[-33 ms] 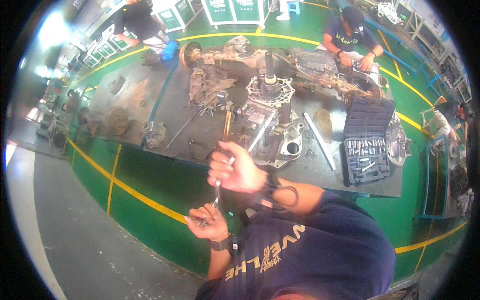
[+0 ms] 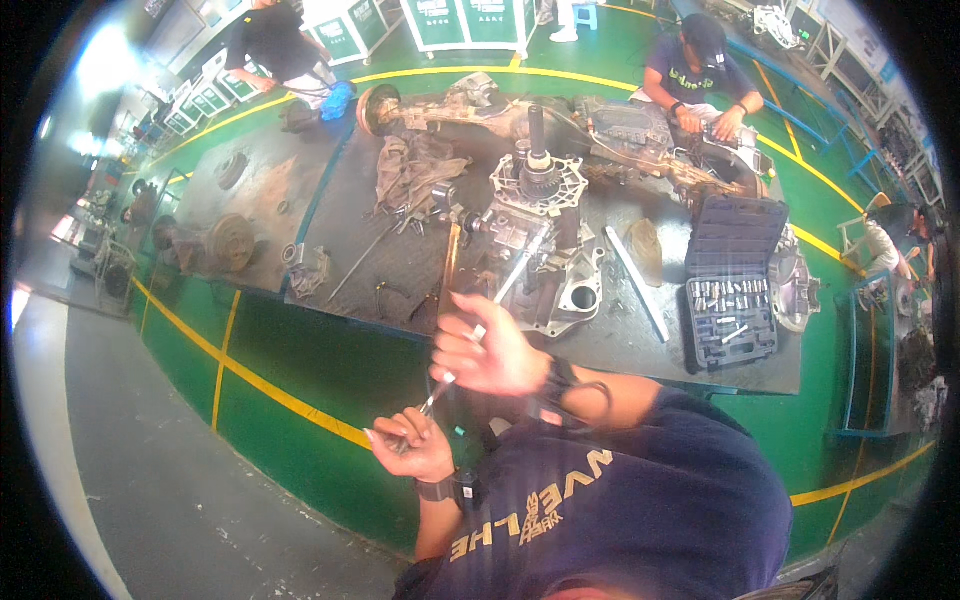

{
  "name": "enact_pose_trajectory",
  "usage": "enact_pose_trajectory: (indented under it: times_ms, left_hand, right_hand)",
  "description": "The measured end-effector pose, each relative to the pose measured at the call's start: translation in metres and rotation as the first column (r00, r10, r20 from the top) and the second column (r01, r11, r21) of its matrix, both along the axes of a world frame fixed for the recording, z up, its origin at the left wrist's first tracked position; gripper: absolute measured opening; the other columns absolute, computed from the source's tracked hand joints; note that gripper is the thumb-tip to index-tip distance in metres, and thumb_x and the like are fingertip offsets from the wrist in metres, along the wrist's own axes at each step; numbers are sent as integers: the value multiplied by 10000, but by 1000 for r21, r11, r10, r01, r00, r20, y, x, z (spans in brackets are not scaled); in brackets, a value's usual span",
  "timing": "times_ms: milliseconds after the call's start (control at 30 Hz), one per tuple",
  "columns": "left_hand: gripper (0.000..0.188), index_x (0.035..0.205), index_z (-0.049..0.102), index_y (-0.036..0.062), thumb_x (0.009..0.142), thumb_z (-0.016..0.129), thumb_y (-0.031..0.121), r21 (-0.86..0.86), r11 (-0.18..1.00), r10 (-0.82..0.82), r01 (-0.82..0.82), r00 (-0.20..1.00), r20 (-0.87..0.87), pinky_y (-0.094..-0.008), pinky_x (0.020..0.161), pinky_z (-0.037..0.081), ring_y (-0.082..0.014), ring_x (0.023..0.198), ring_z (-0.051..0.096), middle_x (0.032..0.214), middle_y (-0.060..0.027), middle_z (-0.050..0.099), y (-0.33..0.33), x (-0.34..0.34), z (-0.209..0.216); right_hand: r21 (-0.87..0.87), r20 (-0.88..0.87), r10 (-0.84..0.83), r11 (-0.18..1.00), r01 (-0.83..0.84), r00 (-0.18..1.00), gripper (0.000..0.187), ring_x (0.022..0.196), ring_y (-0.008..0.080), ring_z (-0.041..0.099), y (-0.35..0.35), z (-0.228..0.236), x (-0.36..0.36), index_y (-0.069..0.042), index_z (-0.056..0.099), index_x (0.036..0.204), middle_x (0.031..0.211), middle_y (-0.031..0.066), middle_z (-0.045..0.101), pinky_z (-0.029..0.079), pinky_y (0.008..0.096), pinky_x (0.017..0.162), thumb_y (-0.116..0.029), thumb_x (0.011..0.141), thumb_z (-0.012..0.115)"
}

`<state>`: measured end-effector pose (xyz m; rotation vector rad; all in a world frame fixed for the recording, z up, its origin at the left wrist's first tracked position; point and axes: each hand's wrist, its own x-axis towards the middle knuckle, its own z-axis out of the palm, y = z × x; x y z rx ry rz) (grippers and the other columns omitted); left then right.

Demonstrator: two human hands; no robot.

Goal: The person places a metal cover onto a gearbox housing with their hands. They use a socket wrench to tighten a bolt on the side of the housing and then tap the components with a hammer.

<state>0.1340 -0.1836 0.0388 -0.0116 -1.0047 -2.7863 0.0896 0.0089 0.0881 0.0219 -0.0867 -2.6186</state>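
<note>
In front of my body, short of the workbench edge, my right hand (image 2: 490, 352) is closed around a slim shiny metal rod-shaped tool (image 2: 437, 394). A bright end of it pokes out above my fingers. Below and to the left, my left hand (image 2: 412, 446) has its fingers curled round the tool's lower end, which they mostly hide. The tool slants up to the right between the two hands; its exact kind is unclear. Just beyond my right hand, a brownish metal shaft (image 2: 452, 265) lies on the bench (image 2: 615, 345), beside an opened gearbox housing (image 2: 570, 285).
An open dark socket case (image 2: 735, 325) and a long silver bar (image 2: 638, 283) lie to the right. Crumpled cloth (image 2: 415, 170) and a rusty axle (image 2: 470, 120) are farther back. One person (image 2: 700, 85) works at the bench's far right; another (image 2: 275, 50) stands far left.
My right hand has shifted a little right and toward me, and the tool leans further right. My left hand has barely moved.
</note>
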Motion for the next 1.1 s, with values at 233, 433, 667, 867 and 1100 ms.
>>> enact_pose_trajectory:
  times_ms: [233, 433, 667, 867, 1100]
  left_hand:
    - [476, 714, 457, 157, 1089, 385, 441, 10, 1000, 19, -18, 998, -59, -269, 500, 262, -117, 474, 298, 500, 13, 294, 19, 18, 7]
    - [501, 704, 444, 149, 1097, 378, 453, -70, 997, -28, 28, 1000, 7, -300, 541, 273, -138, 518, 312, 537, 1, 301, 4, 1, 10]
    - [478, 703, 419, 164, 1102, 362, 422, 130, 990, 27, -52, 982, 186, -314, 547, 268, -127, 507, 278, 508, 13, 295, 16, -2, 12]
    - [490, 703, 419, 153, 1109, 335, 415, 74, 997, -13, 10, 999, 31, -312, 571, 262, -133, 512, 267, 513, 3, 291, 12, 5, 10]
    - [543, 672, 424, 107, 1110, 321, 412, -179, 977, -156, 113, 956, -249, -332, 558, 272, -139, 509, 261, 534, -2, 315, 18, 23, 6]
  right_hand:
    - [215, 322, -49, 976, -22, 945, 489, 451, 128, 230, -29, -115, -11, -225, 289, 579, 517, -58, 212, 348, 339, 594, -254, 936, 623]
    - [-78, 119, -57, 995, 67, 991, 427, 486, 153, 271, -16, 2, -48, -193, 334, 604, 528, -40, 234, 342, 349, 634, -297, 963, 540]
    - [99, 253, -90, 993, 67, 963, 479, 462, 157, 267, 17, -26, 45, -197, 355, 588, 472, -27, 232, 348, 335, 650, -327, 1034, 472]
    - [212, 346, -66, 977, -10, 936, 457, 442, 156, 232, 15, -69, 49, -192, 354, 617, 501, -29, 215, 338, 343, 593, -322, 1007, 554]
    - [242, 386, -110, 970, 15, 916, 490, 441, 138, 172, -32, -110, -13, -227, 275, 600, 518, -51, 152, 238, 328, 496, -333, 962, 589]
